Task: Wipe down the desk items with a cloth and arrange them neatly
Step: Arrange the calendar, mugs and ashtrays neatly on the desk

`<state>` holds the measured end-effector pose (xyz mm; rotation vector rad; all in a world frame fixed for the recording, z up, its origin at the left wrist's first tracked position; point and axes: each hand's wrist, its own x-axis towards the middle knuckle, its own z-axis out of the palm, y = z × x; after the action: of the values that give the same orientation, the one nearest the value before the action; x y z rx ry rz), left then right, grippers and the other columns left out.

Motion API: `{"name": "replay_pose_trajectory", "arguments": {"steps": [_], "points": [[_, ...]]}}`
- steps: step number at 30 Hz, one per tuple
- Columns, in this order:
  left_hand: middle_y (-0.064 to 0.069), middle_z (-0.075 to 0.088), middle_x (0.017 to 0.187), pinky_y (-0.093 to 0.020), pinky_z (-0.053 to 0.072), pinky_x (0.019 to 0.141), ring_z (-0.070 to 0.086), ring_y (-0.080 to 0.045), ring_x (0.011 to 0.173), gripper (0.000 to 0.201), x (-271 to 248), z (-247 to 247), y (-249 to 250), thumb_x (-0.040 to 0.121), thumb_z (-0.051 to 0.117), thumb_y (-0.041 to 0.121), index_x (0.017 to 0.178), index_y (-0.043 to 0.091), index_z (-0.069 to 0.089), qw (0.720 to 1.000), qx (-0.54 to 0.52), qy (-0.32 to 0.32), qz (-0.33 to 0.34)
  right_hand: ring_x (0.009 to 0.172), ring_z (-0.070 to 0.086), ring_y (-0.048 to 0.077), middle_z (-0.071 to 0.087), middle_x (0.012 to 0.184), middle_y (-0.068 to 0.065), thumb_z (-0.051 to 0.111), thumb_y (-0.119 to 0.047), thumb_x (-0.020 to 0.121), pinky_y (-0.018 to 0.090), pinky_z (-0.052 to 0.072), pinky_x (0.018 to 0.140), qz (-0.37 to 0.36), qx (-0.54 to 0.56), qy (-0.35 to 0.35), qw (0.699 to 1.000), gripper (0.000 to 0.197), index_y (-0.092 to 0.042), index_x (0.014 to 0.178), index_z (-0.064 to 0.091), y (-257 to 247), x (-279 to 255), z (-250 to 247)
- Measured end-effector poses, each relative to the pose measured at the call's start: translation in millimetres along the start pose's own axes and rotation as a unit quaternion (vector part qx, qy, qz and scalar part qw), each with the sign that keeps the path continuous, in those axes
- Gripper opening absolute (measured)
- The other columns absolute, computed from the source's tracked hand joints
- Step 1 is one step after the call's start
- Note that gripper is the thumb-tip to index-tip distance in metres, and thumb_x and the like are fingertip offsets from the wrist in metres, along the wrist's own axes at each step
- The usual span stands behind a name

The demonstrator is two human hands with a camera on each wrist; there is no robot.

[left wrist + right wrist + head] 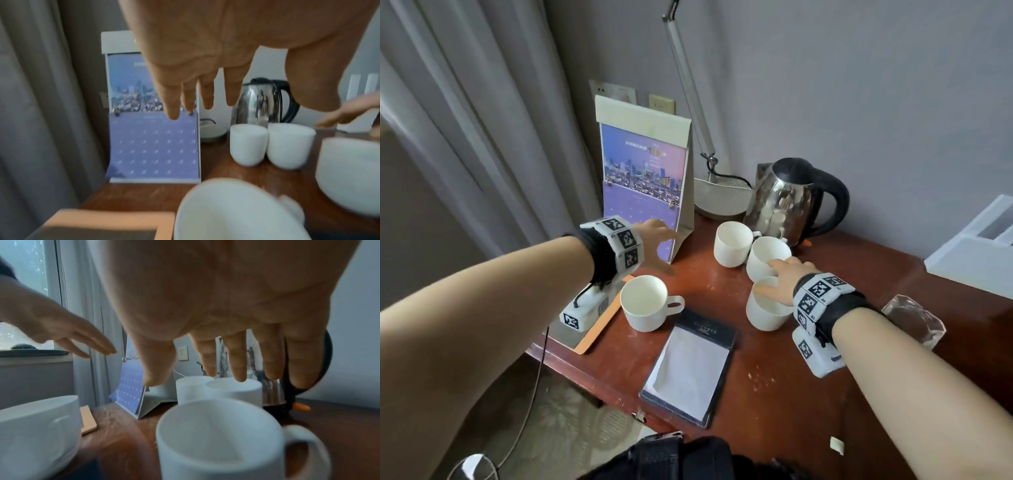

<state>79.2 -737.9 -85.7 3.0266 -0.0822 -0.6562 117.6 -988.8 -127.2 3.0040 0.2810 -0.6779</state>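
Arranging seems under way: the left hand [654, 245] is spread before the calendar [645, 178], the right hand [782, 279] spread over the mugs [765, 255]; a cloth, unseen, is needed next.

I am at a small desk [791, 387] in what looks like a hotel room. An electric kettle [791, 198] stands at the back beside four matching plain white cups [732, 243], with a bare notepad in a dark holder [690, 366] lying near the front edge, the set a guest room usually provides. A tent calendar with a city skyline photo [643, 171] stands against the grey wall, next to an adjustable desk lamp [722, 198]. Wall sockets [661, 104] sit just above the desk, and long pale curtains [476, 120] hang at my left over a window [26, 264]
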Motion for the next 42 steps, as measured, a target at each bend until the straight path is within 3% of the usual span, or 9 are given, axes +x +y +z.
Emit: {"name": "replay_pose_trajectory", "arguments": {"steps": [3, 7, 18, 24, 27, 30, 33, 36, 42], "points": [[0.0, 0.013, 0.153, -0.049, 0.028, 0.11, 0.024, -0.028, 0.139, 0.096, -12, 41, -1, 0.073, 0.071, 0.051, 0.147, 0.033, 0.013, 0.996, 0.042, -0.079, -0.023, 0.125, 0.036, 0.035, 0.032, 0.14, 0.01, 0.05, -0.06, 0.084, 0.038, 0.035, 0.098, 0.013, 0.023, -0.019, 0.999, 0.075, -0.024, 0.144, 0.021, 2, -6, 22], [0.001, 0.005, 0.154, -0.047, 0.032, 0.109, 0.015, -0.03, 0.141, 0.1, -11, 75, 2, 0.074, 0.072, 0.042, 0.146, 0.039, 0.003, 0.989, 0.102, -0.106, -0.022, 0.124, 0.034, 0.034, 0.027, 0.141, 0.01, 0.055, -0.049, 0.086, 0.038, 0.033, 0.099, 0.007, 0.077, -0.011, 0.997, 0.075, -0.029, 0.146, 0.014, 3, -10, 36], [0.001, 0.033, 0.137, -0.041, 0.045, 0.095, 0.038, -0.027, 0.124, 0.082, 40, 44, 6, 0.072, 0.073, 0.038, 0.139, 0.037, 0.026, 0.992, 0.1, -0.08, 0.021, 0.136, 0.019, 0.025, 0.014, 0.15, 0.001, 0.065, -0.025, 0.081, 0.036, 0.028, 0.109, -0.095, 0.106, -0.035, 0.989, 0.079, -0.033, 0.145, 0.018, -1, -3, 32], [0.004, 0.03, 0.14, -0.042, 0.044, 0.098, 0.033, -0.026, 0.128, 0.084, 76, 35, 40, 0.073, 0.07, 0.044, 0.141, 0.035, 0.022, 0.986, 0.121, -0.078, 0.084, 0.136, 0.015, 0.022, 0.014, 0.149, -0.001, 0.069, -0.034, 0.077, 0.036, 0.029, 0.105, -0.013, 0.169, 0.007, 0.985, 0.091, -0.03, 0.146, 0.009, -1, -5, 38], [0.0, 0.033, 0.144, -0.044, 0.035, 0.1, 0.034, -0.028, 0.126, 0.06, 88, 32, 61, 0.081, 0.052, 0.041, 0.134, 0.019, 0.035, 0.972, 0.169, -0.066, 0.15, 0.133, 0.021, 0.024, 0.019, 0.145, 0.002, 0.071, -0.034, 0.076, 0.036, 0.031, 0.102, 0.037, 0.216, 0.022, 0.975, 0.098, -0.032, 0.147, 0.003, -4, -6, 41], [-0.003, 0.045, 0.131, -0.044, 0.035, 0.097, 0.039, -0.028, 0.119, 0.05, 97, 31, 72, 0.085, 0.049, 0.046, 0.125, 0.015, 0.045, 0.971, 0.151, -0.029, 0.183, 0.132, 0.024, 0.025, 0.02, 0.146, 0.003, 0.072, -0.031, 0.076, 0.035, 0.031, 0.102, 0.058, 0.251, 0.028, 0.966, 0.1, -0.032, 0.147, 0.002, -8, -5, 44], [-0.003, 0.042, 0.13, -0.044, 0.035, 0.096, 0.037, -0.029, 0.12, 0.066, 102, 32, 72, 0.078, 0.057, 0.06, 0.127, 0.019, 0.04, 0.972, 0.122, -0.02, 0.199, 0.132, 0.026, 0.023, 0.021, 0.146, 0.002, 0.072, -0.03, 0.076, 0.034, 0.031, 0.101, 0.073, 0.269, 0.039, 0.959, 0.098, -0.031, 0.147, 0.005, -11, -2, 46], [-0.002, 0.029, 0.14, -0.04, 0.034, 0.103, 0.034, -0.027, 0.128, 0.097, 107, 33, 59, 0.07, 0.069, 0.057, 0.144, 0.024, 0.016, 0.987, 0.03, -0.053, 0.149, 0.131, 0.029, 0.023, 0.023, 0.144, 0.0, 0.073, -0.027, 0.074, 0.032, 0.034, 0.098, 0.084, 0.298, 0.06, 0.949, 0.094, -0.031, 0.145, 0.012, -12, -1, 48], [0.0, 0.025, 0.143, -0.04, 0.038, 0.102, 0.036, -0.027, 0.129, 0.098, 111, 36, 52, 0.072, 0.072, 0.047, 0.146, 0.027, 0.01, 0.988, -0.006, -0.061, 0.139, 0.128, 0.034, 0.023, 0.027, 0.142, 0.0, 0.074, -0.026, 0.074, 0.031, 0.036, 0.094, 0.097, 0.318, 0.083, 0.94, 0.088, -0.031, 0.143, 0.019, -16, -1, 49]]}}
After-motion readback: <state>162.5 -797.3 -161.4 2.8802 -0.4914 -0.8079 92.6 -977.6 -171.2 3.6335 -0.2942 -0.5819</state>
